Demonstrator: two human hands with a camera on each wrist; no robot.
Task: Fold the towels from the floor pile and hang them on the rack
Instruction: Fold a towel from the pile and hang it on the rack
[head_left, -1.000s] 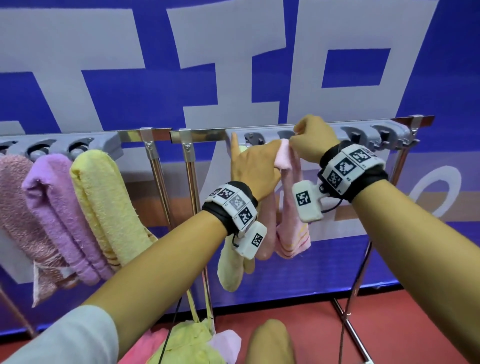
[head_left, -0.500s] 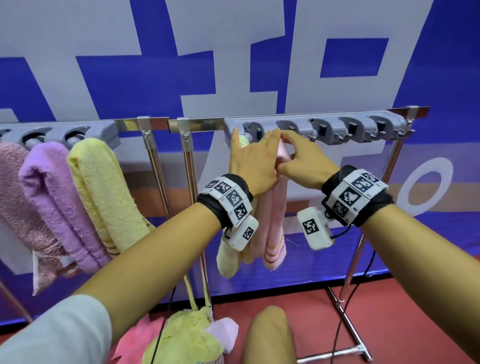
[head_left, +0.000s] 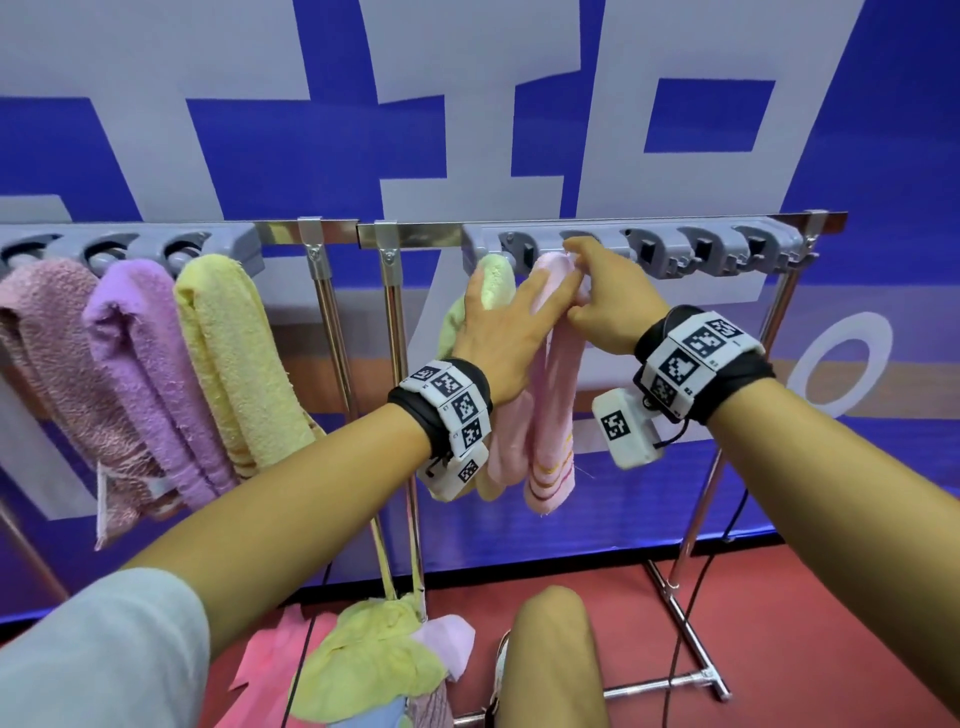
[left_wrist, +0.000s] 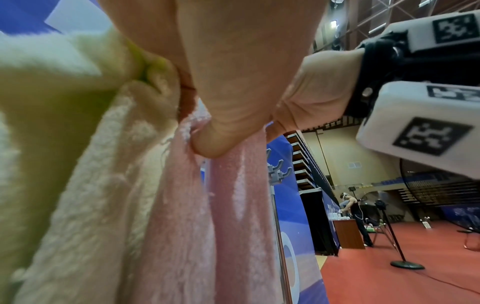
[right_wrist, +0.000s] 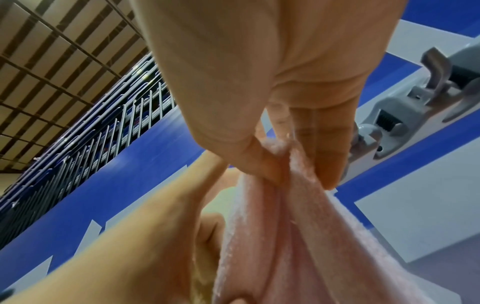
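A folded pink towel (head_left: 550, 415) hangs from the second grey clip of the right-hand rack (head_left: 426, 234), beside a pale yellow towel (head_left: 493, 275) on the first clip. My left hand (head_left: 519, 301) lies across the pink towel's upper part with straight fingers, pressing it; the left wrist view shows the pink towel (left_wrist: 187, 226) and the yellow one (left_wrist: 64, 144) close under the palm. My right hand (head_left: 582, 280) pinches the pink towel's top fold just below the clip. In the right wrist view the right hand (right_wrist: 298, 174) has thumb and fingers squeezed on the pink towel (right_wrist: 298, 236).
Three free grey clips (head_left: 701, 249) run right of my hands. Dusty pink (head_left: 47, 338), purple (head_left: 140, 364) and yellow (head_left: 234, 353) towels hang on the left section. A loose towel pile (head_left: 363, 660) lies on the red floor by my knee (head_left: 550, 654). The rack's foot (head_left: 691, 675) stands right.
My right hand came down from a raised fist at the clip and now pinches the towel's top fold. The left hand stayed flat on the towel, which hangs straighter.
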